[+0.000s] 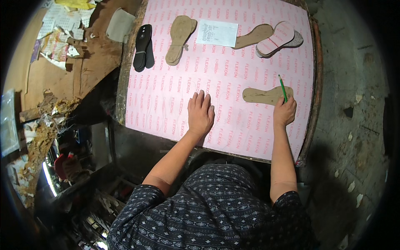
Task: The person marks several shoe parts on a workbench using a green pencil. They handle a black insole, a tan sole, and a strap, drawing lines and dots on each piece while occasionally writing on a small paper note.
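Observation:
My left hand point(200, 113) lies flat, fingers stretched forward, on a pink printed sheet point(233, 121) that covers the table. Over at the right, my right hand point(285, 111) is closed around a green pencil point(283, 88) whose tip points up and away. Under that hand's fingers and just left of it is a brown sole-shaped template point(260, 96), lying sideways on the sheet. Faint drawn outlines show on the pink sheet to the left of my left hand. My right palm hides part of the template's near edge.
Along the far side lie black soles point(143, 48) tied together, a tied brown sole bundle point(179, 39), a handwritten paper point(217, 33), another brown sole point(255, 36) and a stack of pink and grey soles point(278, 39). A littered wooden surface point(79, 62) stands at left; scraps dot the floor point(354, 125).

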`<action>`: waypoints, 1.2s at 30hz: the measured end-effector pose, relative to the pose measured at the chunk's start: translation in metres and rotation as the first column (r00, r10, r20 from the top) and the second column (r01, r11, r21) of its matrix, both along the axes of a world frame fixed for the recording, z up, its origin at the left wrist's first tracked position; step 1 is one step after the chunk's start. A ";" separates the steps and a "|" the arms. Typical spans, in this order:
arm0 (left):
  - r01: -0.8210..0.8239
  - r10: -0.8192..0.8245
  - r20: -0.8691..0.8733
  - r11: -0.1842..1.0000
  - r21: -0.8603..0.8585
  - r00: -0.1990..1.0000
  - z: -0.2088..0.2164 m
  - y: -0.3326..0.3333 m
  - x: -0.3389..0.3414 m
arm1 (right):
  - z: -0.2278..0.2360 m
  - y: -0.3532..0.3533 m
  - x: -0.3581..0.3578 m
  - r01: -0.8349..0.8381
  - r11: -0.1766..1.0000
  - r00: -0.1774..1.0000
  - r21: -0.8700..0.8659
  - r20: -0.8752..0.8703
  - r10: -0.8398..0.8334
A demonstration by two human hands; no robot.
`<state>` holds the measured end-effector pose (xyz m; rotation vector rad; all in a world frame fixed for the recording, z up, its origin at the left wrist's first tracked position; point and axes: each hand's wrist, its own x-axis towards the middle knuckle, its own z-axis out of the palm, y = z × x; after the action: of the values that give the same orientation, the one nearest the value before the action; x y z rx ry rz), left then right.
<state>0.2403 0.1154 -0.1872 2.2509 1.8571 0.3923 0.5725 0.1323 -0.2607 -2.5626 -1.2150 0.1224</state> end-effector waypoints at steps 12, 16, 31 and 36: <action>-0.028 0.029 -0.022 0.999 0.031 0.999 -0.004 -0.006 0.000 | 0.030 0.006 0.059 0.018 0.988 0.966 -0.152 -0.253 -0.057; -0.024 0.025 -0.017 0.999 0.034 1.000 -0.004 -0.005 -0.001 | 0.050 0.027 0.043 -0.147 0.944 0.970 -0.296 -0.229 0.079; 0.040 -0.045 0.083 0.997 0.062 0.996 0.005 -0.021 -0.052 | 0.013 0.059 0.016 0.246 0.958 0.214 -0.148 -0.956 -0.202; -0.439 0.435 0.061 0.887 0.141 0.898 0.022 -0.138 -0.145 | 0.018 0.111 0.012 -0.078 0.988 0.837 0.134 -0.530 0.137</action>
<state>0.0952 -0.0225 -0.1657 1.8756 2.3923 0.6496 0.5842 0.2430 -0.2427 -2.1415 -1.0971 0.7317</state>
